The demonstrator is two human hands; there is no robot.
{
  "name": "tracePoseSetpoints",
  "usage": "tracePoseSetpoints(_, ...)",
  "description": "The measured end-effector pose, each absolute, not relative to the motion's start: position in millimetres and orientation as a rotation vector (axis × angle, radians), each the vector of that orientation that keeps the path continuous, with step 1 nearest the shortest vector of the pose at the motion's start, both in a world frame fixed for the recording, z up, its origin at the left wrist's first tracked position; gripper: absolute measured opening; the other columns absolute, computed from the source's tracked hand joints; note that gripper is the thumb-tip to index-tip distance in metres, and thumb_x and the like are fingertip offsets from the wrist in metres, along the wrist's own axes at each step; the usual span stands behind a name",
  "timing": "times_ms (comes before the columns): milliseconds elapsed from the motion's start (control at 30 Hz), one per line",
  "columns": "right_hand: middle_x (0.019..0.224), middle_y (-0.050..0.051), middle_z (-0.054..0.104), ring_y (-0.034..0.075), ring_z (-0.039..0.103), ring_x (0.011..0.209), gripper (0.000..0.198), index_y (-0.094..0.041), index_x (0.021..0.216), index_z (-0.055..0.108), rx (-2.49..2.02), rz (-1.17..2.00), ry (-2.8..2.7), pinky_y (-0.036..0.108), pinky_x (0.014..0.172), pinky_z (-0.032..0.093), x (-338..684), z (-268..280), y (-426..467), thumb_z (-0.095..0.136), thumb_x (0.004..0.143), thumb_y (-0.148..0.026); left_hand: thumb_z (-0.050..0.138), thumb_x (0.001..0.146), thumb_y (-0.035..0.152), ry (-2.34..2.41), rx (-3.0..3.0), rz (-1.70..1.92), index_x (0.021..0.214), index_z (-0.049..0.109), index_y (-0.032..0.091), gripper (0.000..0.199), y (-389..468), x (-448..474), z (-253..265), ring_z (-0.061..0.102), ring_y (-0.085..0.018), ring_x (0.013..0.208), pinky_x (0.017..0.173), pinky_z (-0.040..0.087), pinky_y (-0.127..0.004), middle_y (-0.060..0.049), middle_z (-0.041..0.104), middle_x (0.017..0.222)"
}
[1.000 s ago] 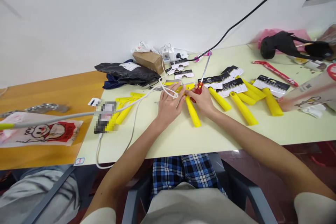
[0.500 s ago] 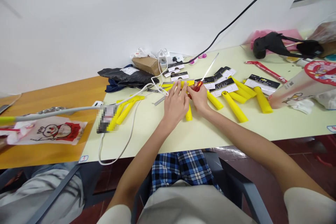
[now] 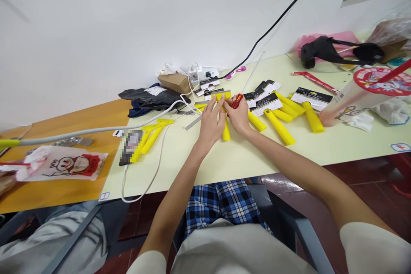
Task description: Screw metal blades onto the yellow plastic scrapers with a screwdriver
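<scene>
My left hand holds a yellow scraper on the table, its fingers stretched over the head and the handle sticking out below. A thin metal strip shows along the head's far edge. My right hand is closed round the red handle of a screwdriver, right beside the scraper's head. The screwdriver's long shaft points away to the upper right. Whatever lies under my fingertips is hidden. Left of my left hand is a loose metal blade. Several yellow handles lie to the right.
Black-and-white cards lie behind the handles. A drink cup stands at the right. More yellow scrapers are at the left, near a white cable. A black plastic bag and a cardboard box sit by the wall.
The screwdriver has turned in my right hand, whose fingers now wrap higher round its handle. My left fingers have shifted slightly on the scraper. The whole view has moved a little.
</scene>
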State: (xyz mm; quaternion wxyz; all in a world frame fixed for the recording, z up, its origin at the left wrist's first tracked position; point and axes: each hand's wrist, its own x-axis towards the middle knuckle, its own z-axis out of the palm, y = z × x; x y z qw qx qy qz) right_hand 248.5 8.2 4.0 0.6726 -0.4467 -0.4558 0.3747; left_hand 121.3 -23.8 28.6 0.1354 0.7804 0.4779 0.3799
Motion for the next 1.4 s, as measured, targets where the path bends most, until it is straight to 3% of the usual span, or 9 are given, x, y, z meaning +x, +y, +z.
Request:
tracePoseSetpoints(67,0.082,-0.003,0.049,0.016,0.050,0.077,0.042,-0.026,0.090,0.040,-1.000,0.803,-1.048,0.033,0.077,0.050,248,6,4,0.079,0.088,-0.041,0.041,0.112,0.037,1.244,2.146,1.191,0.160,0.056,0.029,0.051,-22,121,27,0.040,-0.029,0.164,0.135,0.033,-0.054,-0.010,0.050,0.171)
tracePoseSetpoints(167,0.083,-0.003,0.049,0.015,0.049,0.072,0.029,-0.026,0.094,0.045,-0.969,0.818,-1.119,0.032,0.069,0.049,245,5,-2,0.070,0.094,-0.041,0.047,0.112,0.048,1.095,1.914,1.308,0.157,0.051,0.031,0.048,-18,121,26,0.046,-0.029,0.161,0.129,0.043,-0.052,-0.010,0.050,0.170)
tracePoseSetpoints(300,0.086,-0.003,0.052,0.015,0.051,0.067,0.024,-0.027,0.098,0.046,-0.906,0.897,-1.244,0.031,0.061,0.049,244,7,-7,0.065,0.098,-0.041,0.065,0.105,0.051,0.945,1.524,1.463,0.138,0.050,0.032,0.041,-14,118,23,0.061,-0.025,0.146,0.114,0.058,-0.043,-0.010,0.060,0.158)
tracePoseSetpoints(433,0.096,0.002,0.063,0.020,0.063,0.080,0.023,-0.028,0.099,0.045,-0.908,0.897,-1.388,0.033,0.064,0.052,245,16,-13,0.065,0.098,-0.040,0.081,0.094,0.042,0.847,1.145,1.460,0.125,0.048,0.032,0.046,-10,106,20,0.074,-0.021,0.121,0.089,0.065,-0.031,-0.005,0.072,0.134)
tracePoseSetpoints(567,0.103,0.003,0.073,0.023,0.067,0.088,0.022,-0.028,0.098,0.042,-0.884,0.814,-1.446,0.042,0.083,0.055,243,21,-19,0.063,0.101,-0.035,0.091,0.079,0.031,0.768,0.900,1.345,0.123,0.052,0.030,0.059,-6,87,20,0.076,-0.019,0.103,0.066,0.056,-0.020,-0.001,0.072,0.113)
tracePoseSetpoints(700,0.123,0.006,0.073,0.024,0.067,0.107,0.016,-0.028,0.101,0.045,-0.818,0.667,-1.365,0.043,0.099,0.052,246,18,-15,0.060,0.103,-0.033,0.090,0.076,0.024,0.685,0.850,1.229,0.124,0.058,0.031,0.058,-4,69,24,0.073,-0.018,0.100,0.057,0.044,-0.015,-0.003,0.069,0.116)
tracePoseSetpoints(900,0.128,0.007,0.068,0.021,0.065,0.106,0.020,-0.027,0.106,0.049,-0.931,0.562,-1.322,0.040,0.095,0.052,255,10,3,0.059,0.107,-0.045,0.089,0.076,0.019,0.546,0.793,1.135,0.124,0.062,0.034,0.057,-2,57,28,0.066,-0.012,0.088,0.051,0.037,-0.013,-0.002,0.064,0.111)
tracePoseSetpoints(1200,0.120,0.006,0.072,0.020,0.068,0.100,0.041,-0.027,0.096,0.041,-0.871,0.756,-1.275,0.039,0.086,0.059,248,6,2,0.070,0.102,-0.055,0.087,0.078,0.020,0.600,0.752,1.107,0.118,0.062,0.034,0.049,-6,51,18,0.063,-0.011,0.082,0.048,0.036,-0.014,-0.002,0.063,0.109)
tracePoseSetpoints(1400,0.097,0.001,0.071,0.018,0.067,0.083,0.052,-0.028,0.093,0.039,-0.903,0.775,-1.196,0.040,0.081,0.061,245,12,0,0.081,0.093,-0.059,0.090,0.079,0.019,0.625,0.720,1.105,0.125,0.061,0.037,0.058,-12,55,19,0.064,-0.010,0.078,0.046,0.038,-0.014,0.000,0.064,0.107)
